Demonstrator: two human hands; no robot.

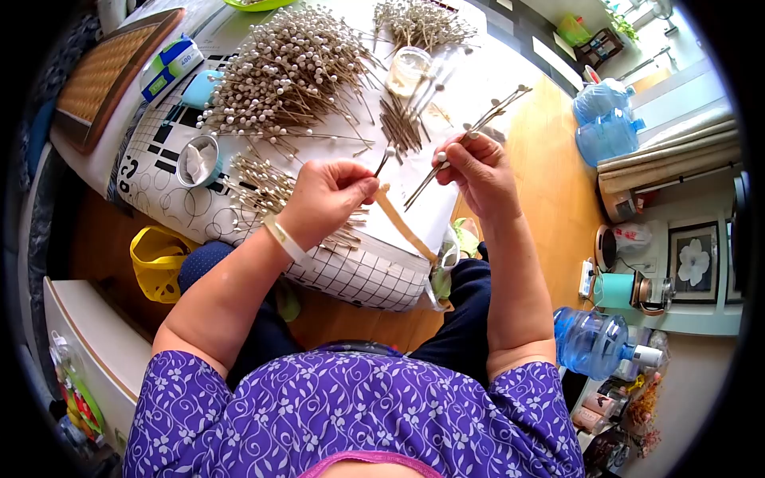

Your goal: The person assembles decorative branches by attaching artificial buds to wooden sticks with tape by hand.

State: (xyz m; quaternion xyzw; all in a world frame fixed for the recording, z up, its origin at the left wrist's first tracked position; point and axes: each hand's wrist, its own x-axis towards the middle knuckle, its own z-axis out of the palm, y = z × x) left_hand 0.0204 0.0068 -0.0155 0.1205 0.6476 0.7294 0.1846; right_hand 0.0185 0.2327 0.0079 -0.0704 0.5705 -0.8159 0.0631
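Between the fingertips of my left hand (331, 195) are a small budded stem (383, 162) and one end of a tan strip of tape (405, 225), which hangs down toward the table edge. My right hand (482, 171) pinches a thin branch of dark stems with grey-white buds (502, 103). Beyond my left hand lies a big pile of stems with white round tips (275, 72). A smaller pile of budded stems (259, 179) spreads beside my left wrist. Short bare sticks (401, 126) lie between the hands, near an open jar (409, 70).
Another stem bunch (422, 25) sits at the table's far side. A bowl with white material (198, 161) and a tissue pack (171, 68) are at the left. A yellow basket (157, 263) is below the table (362, 275); blue water bottles (610, 131) stand at the right.
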